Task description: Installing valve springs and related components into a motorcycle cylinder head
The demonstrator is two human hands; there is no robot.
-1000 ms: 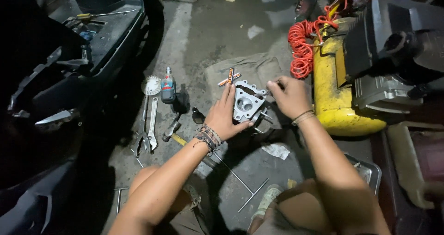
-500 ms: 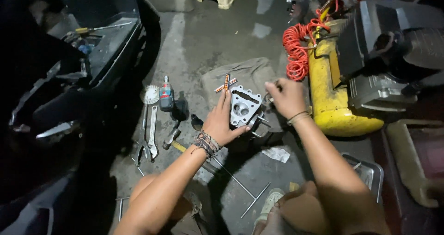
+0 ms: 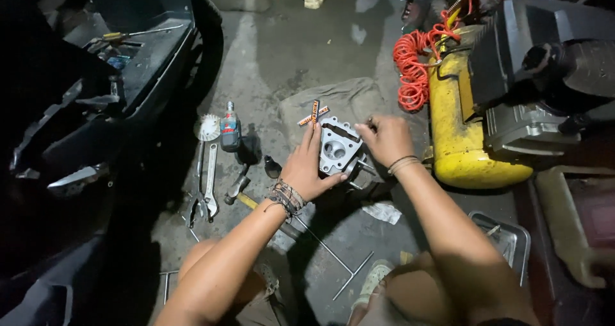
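Bare concrete floor lies open beyond the grey cloth. To the right, a yellow compressor tank and red coiled hose block passage; to the left, wrenches and a small bottle crowd the floor.

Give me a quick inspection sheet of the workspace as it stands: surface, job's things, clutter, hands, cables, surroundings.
Surface: stained concrete floor with a grey cloth spread on it.
Job's things: metal engine part on the cloth, held between both hands.
Clutter: wrench, small bottle, thin rods, metal tray.
Hands: left hand grips the part's left side; right hand rests on its right edge.
Cables: coiled red hose.
Surroundings: yellow compressor tank, dark scooter body.
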